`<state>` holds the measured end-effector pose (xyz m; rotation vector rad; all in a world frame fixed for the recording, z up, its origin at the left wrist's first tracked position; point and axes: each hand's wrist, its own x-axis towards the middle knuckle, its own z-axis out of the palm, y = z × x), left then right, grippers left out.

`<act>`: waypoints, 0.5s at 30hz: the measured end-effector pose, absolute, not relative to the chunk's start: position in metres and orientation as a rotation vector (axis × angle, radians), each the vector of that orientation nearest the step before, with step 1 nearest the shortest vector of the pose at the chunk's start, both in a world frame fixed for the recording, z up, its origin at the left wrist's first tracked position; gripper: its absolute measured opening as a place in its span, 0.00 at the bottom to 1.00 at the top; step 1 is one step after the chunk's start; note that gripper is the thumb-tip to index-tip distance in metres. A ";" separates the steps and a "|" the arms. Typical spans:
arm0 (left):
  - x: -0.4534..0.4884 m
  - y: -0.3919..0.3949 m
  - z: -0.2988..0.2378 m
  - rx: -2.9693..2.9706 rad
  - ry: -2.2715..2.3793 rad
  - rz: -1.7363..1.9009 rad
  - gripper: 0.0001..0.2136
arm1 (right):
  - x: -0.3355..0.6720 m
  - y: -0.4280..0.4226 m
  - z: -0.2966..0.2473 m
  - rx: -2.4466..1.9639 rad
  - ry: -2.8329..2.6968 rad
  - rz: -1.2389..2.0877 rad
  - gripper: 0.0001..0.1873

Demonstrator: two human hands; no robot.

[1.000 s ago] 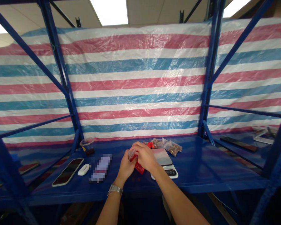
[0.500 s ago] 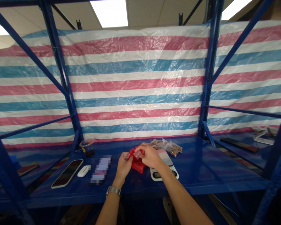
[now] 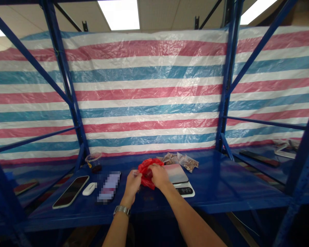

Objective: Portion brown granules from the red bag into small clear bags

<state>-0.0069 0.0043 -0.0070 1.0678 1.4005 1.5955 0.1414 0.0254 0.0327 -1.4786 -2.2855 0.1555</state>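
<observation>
The red plastic bag (image 3: 147,183) is located near the front centre of the blue shelf (image 3: 221,181), directly left of the white scale (image 3: 176,173). The bag is crumpled, with its mouth spread open, facing upward and toward the wearer; a dark interior shows, but its contents cannot be identified. No definite long axis can be determined; the lower part narrows toward the front edge.

Left hand (image 3: 133,181): positioned at the left side of the red bag, thumb and fingers pinching a small piece of clear plastic (image 3: 135,173). Right hand (image 3: 158,175): fingers curled into the mouth from the right. Whether its grip is pinching anything cannot be told, because the fingertips are hidden.

Behind the scale lie clear bags filled with small brown pieces. The right-hand clear bag (image 3: 188,162) lies flat, long axis oblique, running from rear left to front right; the left-hand clear bag (image 3: 169,158) is just beside it.

A clear plastic cup (image 3: 93,156) stands at the rear left, with dark matter visible at its base
</observation>
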 end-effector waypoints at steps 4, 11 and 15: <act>-0.005 0.006 -0.008 0.970 1.372 1.536 0.11 | 0.142 0.030 0.030 -1.408 -2.305 0.178 0.28; -0.004 0.005 -0.006 0.936 1.277 1.601 0.16 | 0.141 0.038 0.017 -1.256 -2.285 0.327 0.24; -0.006 0.006 -0.007 0.921 1.308 1.618 0.16 | 0.142 0.042 0.014 -1.271 -2.193 0.404 0.25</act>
